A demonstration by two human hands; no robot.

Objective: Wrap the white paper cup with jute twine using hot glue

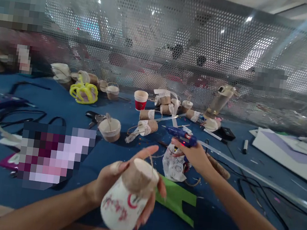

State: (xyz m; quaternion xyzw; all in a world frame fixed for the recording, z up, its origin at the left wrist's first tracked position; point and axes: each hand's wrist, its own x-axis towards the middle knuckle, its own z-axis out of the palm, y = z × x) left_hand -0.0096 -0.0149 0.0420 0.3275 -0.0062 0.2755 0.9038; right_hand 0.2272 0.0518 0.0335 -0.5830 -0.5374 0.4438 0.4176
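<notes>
Near the table's front edge, my left hand [107,178] is wrapped round a white paper cup [122,209] with red printing. A brown burlap-like band [136,178] covers the cup's upper end, and a thin string stands up from its rim. My right hand [194,156] grips a blue glue gun [180,134], its nozzle pointing left and a red light on its body. White lace [173,165] lies just below that hand. Beyond my left hand, a piece of green felt-like sheet [178,201] rests on the table.
Several decorated cups stand about, including a wrapped cup [109,130] and a red cup [140,100]. Scissors [93,116] lie mid-table. At left is another glue gun [2,104] with cables. White sheets [276,150] lie right. A perforated metal screen [163,37] closes the back.
</notes>
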